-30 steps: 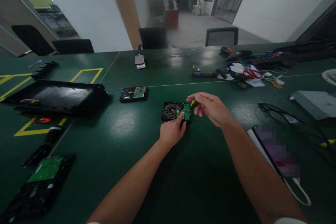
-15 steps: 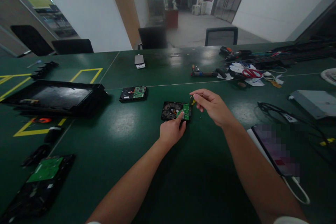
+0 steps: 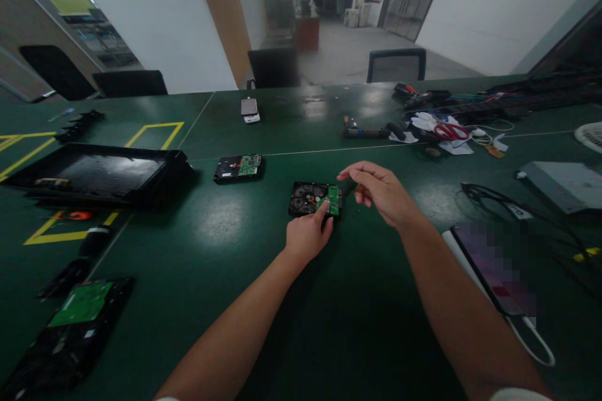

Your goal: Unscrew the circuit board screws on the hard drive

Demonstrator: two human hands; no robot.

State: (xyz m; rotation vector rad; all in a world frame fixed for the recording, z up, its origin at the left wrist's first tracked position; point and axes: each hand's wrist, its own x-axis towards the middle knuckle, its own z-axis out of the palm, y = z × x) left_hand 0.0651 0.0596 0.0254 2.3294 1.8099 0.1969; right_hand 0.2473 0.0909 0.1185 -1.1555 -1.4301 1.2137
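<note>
A hard drive (image 3: 303, 198) lies on the green table, its green circuit board at the right end. My left hand (image 3: 308, 238) holds it down: the index fingertip presses on the board and the thumb is by the near edge. Just right of the drive, slightly above the table, is my right hand (image 3: 374, 191). Its thumb and index finger are brought together over a small dark thing, too blurred to name, near the drive's connector end. A tiny speck (image 3: 359, 210) lies on the table below the right fingers.
Another hard drive (image 3: 238, 166) lies left of centre, and a larger one (image 3: 70, 338) at the near left. A black tray (image 3: 103, 169) stands left. On the right are a phone (image 3: 489, 269), cables (image 3: 493, 197) and a grey metal box (image 3: 564, 182). Tools and red-handled scissors (image 3: 451, 131) lie behind.
The fingers of my right hand have shifted slightly, and the yellow bit seen by their tips no longer shows. My left hand and the hard drive stay in place.
</note>
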